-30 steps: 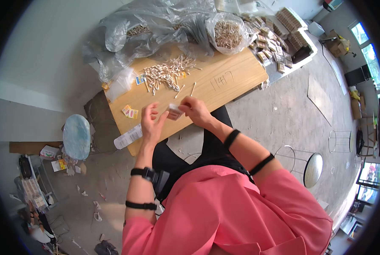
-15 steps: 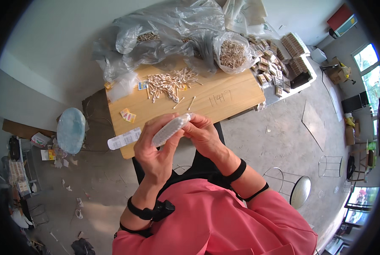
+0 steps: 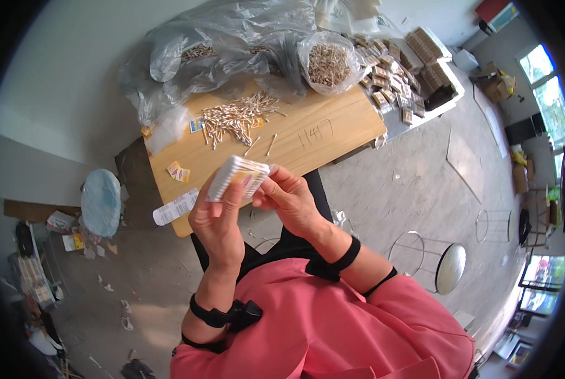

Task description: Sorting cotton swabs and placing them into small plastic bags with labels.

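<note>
Both hands are raised above the near edge of the wooden surface (image 3: 333, 136), at the middle of the view. The left hand (image 3: 216, 221) grasps a small clear packet of cotton swabs (image 3: 237, 178) from below, thumb on its front; the right hand (image 3: 289, 199) pinches the packet's right end with its fingertips. The packet is white with a yellow and pink label patch, tilted, and it hides part of the surface edge behind it.

At 12 o'clock from the packet a loose heap of cotton swabs (image 3: 235, 117) lies on the surface, with two stray swabs just beside it toward the hands. At 10 o'clock lie two small yellow labels (image 3: 178, 171), touching each other; a blue and yellow label (image 3: 196, 124) sits at the heap's left. At 9 o'clock a long white packet (image 3: 176, 206) hangs over the surface corner. Beyond the heap, large clear plastic bags (image 3: 213, 54) crowd the far edge; at 1 o'clock one open bag of swabs (image 3: 328, 63) stands upright. At 2 o'clock stacked small cartons (image 3: 396, 76) fill a white tray. A round stool (image 3: 450, 268) stands on the floor at 4 o'clock
</note>
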### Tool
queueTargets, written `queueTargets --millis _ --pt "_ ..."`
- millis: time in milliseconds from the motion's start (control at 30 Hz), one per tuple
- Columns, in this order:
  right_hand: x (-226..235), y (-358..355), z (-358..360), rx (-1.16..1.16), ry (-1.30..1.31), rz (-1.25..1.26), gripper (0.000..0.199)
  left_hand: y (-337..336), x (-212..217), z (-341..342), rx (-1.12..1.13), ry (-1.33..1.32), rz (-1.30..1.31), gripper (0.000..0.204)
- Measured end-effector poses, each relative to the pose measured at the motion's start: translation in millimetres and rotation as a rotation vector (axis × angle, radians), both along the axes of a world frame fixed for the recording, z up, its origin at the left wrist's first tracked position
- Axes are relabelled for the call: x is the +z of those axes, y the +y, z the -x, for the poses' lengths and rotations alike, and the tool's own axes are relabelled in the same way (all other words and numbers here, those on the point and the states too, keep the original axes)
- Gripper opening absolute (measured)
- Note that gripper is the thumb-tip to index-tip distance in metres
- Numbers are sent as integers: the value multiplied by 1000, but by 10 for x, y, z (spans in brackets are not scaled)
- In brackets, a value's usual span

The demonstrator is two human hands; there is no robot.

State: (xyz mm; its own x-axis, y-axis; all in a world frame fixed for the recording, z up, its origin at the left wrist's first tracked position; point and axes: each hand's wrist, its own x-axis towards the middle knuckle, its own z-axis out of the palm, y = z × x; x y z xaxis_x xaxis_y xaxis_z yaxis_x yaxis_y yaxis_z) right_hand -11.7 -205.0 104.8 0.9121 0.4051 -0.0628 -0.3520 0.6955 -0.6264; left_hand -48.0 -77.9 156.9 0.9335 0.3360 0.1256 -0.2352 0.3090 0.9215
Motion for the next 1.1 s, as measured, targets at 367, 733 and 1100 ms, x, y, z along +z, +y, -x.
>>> queueTargets --millis 367,733,1100 --pt "203 -473 -18 -295 -844 1105 13 123 112 -211 -296 63 -836 26" --pt "112 -525 -119 -185 -647 871 15 244 -298 -273 -367 50 -501 13" --pt "-1164 -124 -569 -259 -1115 1310 15 470 -1462 -705 -173 -225 -1362 11"
